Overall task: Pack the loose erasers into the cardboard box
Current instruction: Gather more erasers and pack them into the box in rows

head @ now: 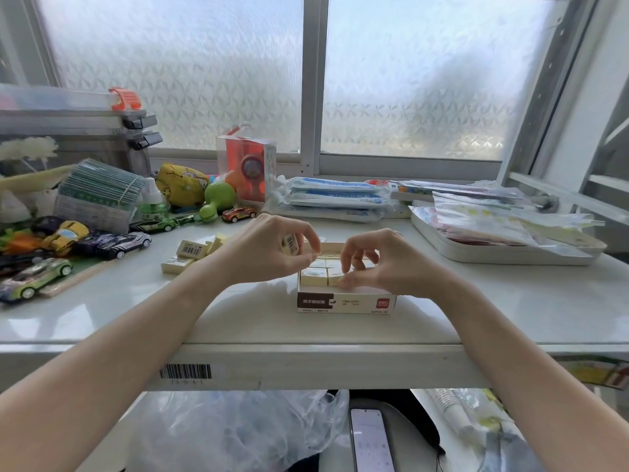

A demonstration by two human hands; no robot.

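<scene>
An open cardboard box with a brown and white label sits on the white table, close to the front edge. Pale yellow erasers stand packed in rows inside it. My left hand hovers over the box's left side and pinches one wrapped eraser between thumb and fingers. My right hand reaches into the box from the right, its fingertips curled down onto the packed erasers. Several loose erasers lie on the table to the left of the box.
Toy cars crowd the table's left side, with a green bottle and plush toys behind. Plastic packets lie at the back. A white tray of bags sits at the right. A phone lies below the table.
</scene>
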